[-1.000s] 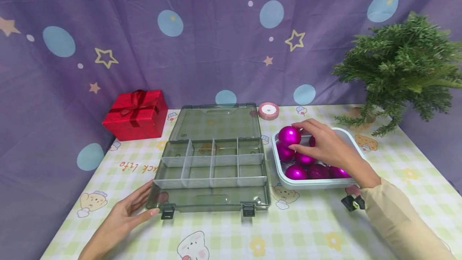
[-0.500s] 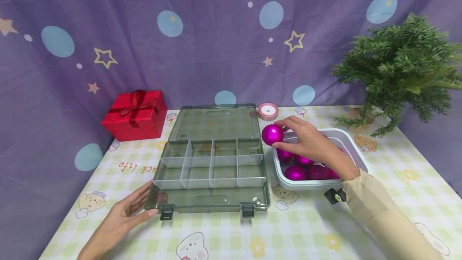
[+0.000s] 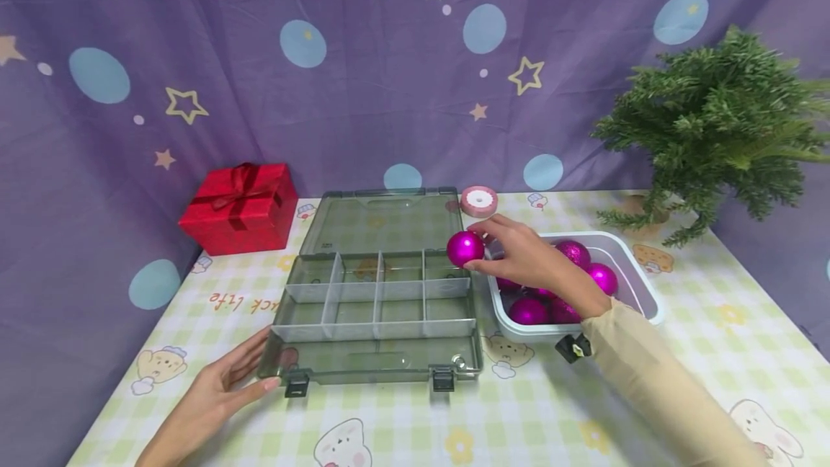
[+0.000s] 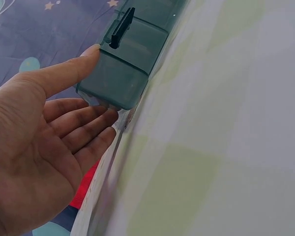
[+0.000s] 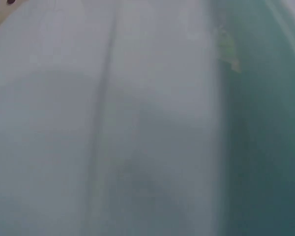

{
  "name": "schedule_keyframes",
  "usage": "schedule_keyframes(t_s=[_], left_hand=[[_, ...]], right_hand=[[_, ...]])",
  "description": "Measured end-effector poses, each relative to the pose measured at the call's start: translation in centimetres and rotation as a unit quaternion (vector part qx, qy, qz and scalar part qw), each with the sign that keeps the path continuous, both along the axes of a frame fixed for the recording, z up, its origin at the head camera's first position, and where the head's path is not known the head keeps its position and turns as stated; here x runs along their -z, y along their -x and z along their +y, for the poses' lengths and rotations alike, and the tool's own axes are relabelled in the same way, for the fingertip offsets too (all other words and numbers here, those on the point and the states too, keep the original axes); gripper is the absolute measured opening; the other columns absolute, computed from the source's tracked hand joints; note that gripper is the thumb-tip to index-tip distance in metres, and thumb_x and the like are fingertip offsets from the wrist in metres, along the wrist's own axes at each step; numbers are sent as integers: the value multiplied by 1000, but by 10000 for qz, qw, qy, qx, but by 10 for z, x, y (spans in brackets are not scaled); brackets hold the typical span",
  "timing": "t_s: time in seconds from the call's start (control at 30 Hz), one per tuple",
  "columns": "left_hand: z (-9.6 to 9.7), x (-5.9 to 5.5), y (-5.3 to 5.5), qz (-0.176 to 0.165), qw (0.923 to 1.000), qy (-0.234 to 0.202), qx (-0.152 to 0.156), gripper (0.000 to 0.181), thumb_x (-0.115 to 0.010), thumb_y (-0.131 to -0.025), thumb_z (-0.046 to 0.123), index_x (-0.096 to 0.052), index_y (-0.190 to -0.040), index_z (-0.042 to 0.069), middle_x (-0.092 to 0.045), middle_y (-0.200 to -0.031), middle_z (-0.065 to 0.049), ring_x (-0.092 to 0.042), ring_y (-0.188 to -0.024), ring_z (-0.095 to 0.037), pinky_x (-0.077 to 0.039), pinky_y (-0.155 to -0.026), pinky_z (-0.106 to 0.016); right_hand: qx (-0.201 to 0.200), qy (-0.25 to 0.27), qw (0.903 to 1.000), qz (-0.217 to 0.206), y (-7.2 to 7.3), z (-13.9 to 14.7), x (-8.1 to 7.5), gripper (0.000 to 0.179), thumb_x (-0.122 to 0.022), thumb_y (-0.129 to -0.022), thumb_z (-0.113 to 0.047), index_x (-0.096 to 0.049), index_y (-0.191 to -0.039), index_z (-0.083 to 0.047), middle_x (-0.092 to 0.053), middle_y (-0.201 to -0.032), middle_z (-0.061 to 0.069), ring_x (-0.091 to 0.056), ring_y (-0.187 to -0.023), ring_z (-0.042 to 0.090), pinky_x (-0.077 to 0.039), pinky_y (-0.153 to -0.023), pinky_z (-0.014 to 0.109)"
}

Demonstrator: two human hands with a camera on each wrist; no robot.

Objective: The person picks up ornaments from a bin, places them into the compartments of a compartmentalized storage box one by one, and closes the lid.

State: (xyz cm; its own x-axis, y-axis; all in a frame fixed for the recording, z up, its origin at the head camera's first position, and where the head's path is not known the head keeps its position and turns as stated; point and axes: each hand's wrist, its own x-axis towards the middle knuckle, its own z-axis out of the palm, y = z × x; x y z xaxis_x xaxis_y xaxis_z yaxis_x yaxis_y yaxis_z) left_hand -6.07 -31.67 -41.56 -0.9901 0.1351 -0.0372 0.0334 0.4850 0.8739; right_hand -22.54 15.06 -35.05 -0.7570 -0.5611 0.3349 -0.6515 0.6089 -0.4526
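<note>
A shiny magenta Christmas ball (image 3: 465, 248) is pinched between the thumb and fingers of my right hand (image 3: 528, 256), over the back right compartment of the grey-green divided plastic case (image 3: 369, 373). The case lies with its lid folded back, and its compartments hold nothing visible. My left hand (image 3: 210, 396) rests at its front left corner, thumb on the front edge and loosely extended fingers along the side. In the left wrist view that hand (image 4: 49, 132) touches the case corner (image 4: 115, 78). The right wrist view is blurred and shows no hand.
A pale blue tub (image 3: 519, 332) with several magenta balls, smooth and glittery, stands right of the case, partly under my right forearm. Behind are a pink ribbon roll (image 3: 479, 201), a red gift box (image 3: 240, 211) and a small artificial Christmas tree (image 3: 720, 128). A purple curtain hangs behind.
My right hand has carried the ball left, from above the tub to the case's back right corner. The left hand keeps its place at the case.
</note>
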Motion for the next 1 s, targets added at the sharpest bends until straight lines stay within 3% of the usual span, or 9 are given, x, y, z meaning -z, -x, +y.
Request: schedule_keyframes(t_s=[0.43, 0.7, 1.0], left_hand=[[0, 0, 0, 63, 10000, 28, 18, 77, -76, -97, 17, -35, -160, -1, -39, -158, -23, -40, -126, 15, -41, -99, -5], [0, 2, 0, 308, 9995, -19, 76, 75, -76, -97, 12, -36, -158, -5, -42, -156, -26, -43, -126, 14, -40, -99, -5], [1, 3, 1, 246, 9997, 65, 29, 77, -77, -96, 15, -36, -158, -5, -42, -155, -27, -42, -125, 15, -40, -98, -4]], right_hand=[[69, -378, 9993, 13, 3, -20, 9, 57, -83, -89, -36, -66, -131, -1, -62, -130, 18, -69, -101, 33, -60, -88, 49], [84, -417, 9991, -15, 4, -25, 8, 56, -82, -91, -35, -66, -130, 1, -61, -133, 19, -70, -99, 34, -61, -86, 47], [135, -527, 9985, -64, 1, -25, 6, 60, -82, -91, -36, -64, -135, 1, -60, -136, 22, -66, -110, 38, -58, -94, 51]])
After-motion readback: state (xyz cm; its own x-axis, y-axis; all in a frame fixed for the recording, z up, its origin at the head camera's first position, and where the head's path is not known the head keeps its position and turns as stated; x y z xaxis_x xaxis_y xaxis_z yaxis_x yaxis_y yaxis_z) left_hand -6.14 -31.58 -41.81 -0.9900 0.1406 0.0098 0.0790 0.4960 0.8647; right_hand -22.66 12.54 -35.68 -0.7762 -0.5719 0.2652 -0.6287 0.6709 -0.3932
